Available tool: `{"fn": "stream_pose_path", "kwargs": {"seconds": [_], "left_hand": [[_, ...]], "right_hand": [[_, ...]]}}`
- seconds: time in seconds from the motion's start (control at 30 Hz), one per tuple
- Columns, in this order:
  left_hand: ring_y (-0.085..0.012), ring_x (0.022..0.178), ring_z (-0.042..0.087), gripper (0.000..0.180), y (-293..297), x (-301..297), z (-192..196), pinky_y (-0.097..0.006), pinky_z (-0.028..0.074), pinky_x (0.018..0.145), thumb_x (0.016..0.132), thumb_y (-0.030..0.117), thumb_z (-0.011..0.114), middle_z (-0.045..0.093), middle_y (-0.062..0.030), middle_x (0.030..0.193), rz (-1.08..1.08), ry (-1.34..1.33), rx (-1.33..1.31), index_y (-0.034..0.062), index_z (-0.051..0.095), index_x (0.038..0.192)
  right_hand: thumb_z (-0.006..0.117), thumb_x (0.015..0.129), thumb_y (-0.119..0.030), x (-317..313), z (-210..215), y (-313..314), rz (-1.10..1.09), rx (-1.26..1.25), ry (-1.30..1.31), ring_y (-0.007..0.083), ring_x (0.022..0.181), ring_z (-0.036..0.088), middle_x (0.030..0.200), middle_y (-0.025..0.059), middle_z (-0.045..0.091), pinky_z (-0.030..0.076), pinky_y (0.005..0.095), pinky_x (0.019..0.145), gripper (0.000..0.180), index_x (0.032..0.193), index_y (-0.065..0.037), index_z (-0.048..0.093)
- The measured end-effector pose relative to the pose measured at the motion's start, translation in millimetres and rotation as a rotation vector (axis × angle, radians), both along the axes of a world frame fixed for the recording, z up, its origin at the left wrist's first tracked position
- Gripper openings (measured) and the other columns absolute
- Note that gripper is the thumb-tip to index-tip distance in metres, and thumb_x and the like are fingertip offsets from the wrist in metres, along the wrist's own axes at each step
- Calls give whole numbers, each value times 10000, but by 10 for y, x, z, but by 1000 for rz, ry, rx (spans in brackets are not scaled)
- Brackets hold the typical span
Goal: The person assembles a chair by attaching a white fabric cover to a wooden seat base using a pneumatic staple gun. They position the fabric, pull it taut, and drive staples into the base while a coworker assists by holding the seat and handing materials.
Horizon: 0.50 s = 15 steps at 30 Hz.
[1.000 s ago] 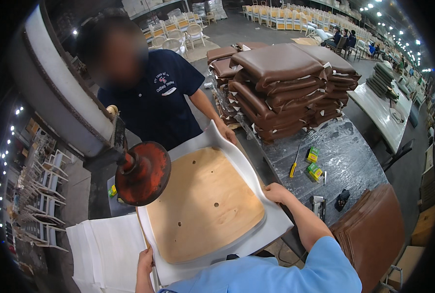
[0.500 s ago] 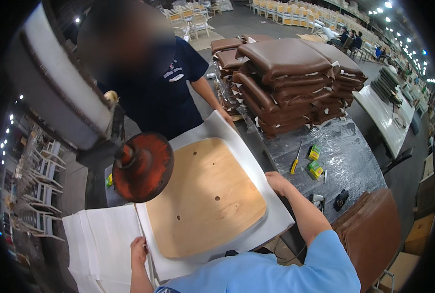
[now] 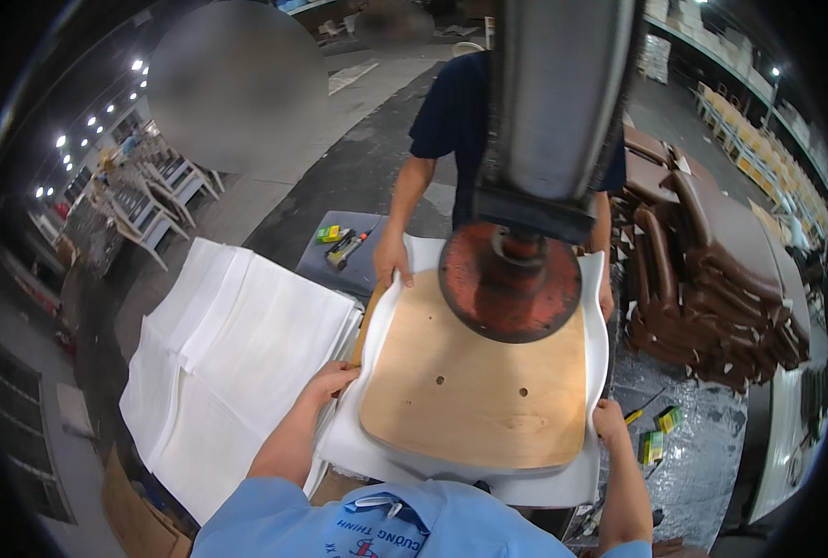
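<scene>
Wooden panel [image 3: 474, 409] lies flat on a white sheet [image 3: 563, 482], straight ahead of your chest, centred between your two hands. Outline looks about as broad as deep, and the press disc [image 3: 474, 279], red and round, hides part of the far end, so you get no clear long axis; near edge runs roughly crosswise to you. Your left hand [image 3: 332, 379] is just beside the panel's left edge, slightly further forward; your right hand [image 3: 609, 421] is just beside its right edge, slightly closer to your body. Neither is plainly nearer, and a margin of sheet runs between each hand and the wood. Right fingers look curled nearly closed on the sheet's right edge. Left fingers are drawn together at the left edge, beside a wood-coloured strip [image 3: 367, 325]; you can't tell whether they have sheet, strip or both. Opposite you, a co-worker's hand [image 3: 392, 259] rests at the sheet's far left corner. Disc overhangs the panel's far half in this view; contact or gap, can't tell. Stacked white sheets [image 3: 228, 325] lie to your left, a pile of brown pads [image 3: 711, 270] to the far right, a yellow-handled screwdriver [image 3: 635, 416] near your right hand.
</scene>
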<state>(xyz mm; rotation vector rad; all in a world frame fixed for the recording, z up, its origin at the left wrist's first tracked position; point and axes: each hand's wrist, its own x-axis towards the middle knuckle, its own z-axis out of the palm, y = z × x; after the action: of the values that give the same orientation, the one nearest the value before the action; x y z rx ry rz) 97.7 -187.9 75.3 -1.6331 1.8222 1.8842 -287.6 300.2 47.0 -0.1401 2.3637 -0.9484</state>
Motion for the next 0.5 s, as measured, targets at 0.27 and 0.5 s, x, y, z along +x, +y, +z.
{"fn": "stream_pose_path", "kwargs": {"seconds": [0.27,0.5], "left_hand": [[-259,986,756,455,175,-12,-206,-413,589,841,993,345,736,791,-169,1100,96,-2,-180,-31,761,1246],[-492,900,723,441,526,-239,-217,-545,555,780,1033,396,578,741,-291,939,-73,-225,-873,19,806,1034]], "right_hand": [[603,962,-254,480,269,-359,83,195,511,500,1023,716,1050,292,752,551,569,900,310,1065,-14,769],[578,992,-249,466,169,-270,63,268,693,502,939,683,974,245,721,533,597,823,250,995,-37,712]]}}
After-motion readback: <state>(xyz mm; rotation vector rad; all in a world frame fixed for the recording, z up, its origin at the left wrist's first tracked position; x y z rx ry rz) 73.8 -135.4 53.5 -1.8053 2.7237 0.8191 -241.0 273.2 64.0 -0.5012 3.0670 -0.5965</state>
